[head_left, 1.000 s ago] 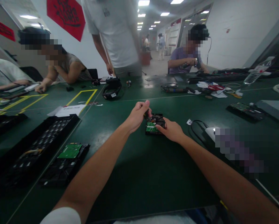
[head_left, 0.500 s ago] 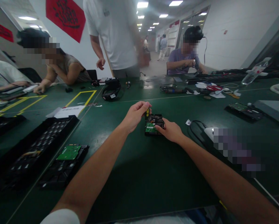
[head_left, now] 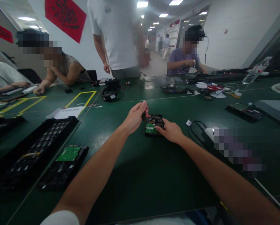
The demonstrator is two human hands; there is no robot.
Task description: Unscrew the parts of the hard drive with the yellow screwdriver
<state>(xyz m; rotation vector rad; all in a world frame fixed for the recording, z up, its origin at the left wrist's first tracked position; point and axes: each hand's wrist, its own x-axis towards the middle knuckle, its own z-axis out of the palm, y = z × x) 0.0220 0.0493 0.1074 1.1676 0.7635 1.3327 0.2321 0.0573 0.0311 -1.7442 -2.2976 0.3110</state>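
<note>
A black hard drive (head_left: 154, 124) with a green circuit board on top lies on the green table (head_left: 140, 175) in front of me. My left hand (head_left: 135, 117) is closed round a small screwdriver (head_left: 143, 116) with a black and yellow handle, its tip down on the drive's far left corner. My right hand (head_left: 171, 131) rests on the drive's right edge, fingers pressed against its side.
A long black tray (head_left: 32, 150) and a second drive with a green board (head_left: 68, 153) lie at my left. A black cable (head_left: 196, 128) coils at my right. Co-workers sit and stand along the far side, amid tools, papers and a water bottle (head_left: 256, 71).
My left hand has turned slightly on the screwdriver, hiding most of the yellow handle. The standing person's hand has lowered to their side. My right hand stays on the drive.
</note>
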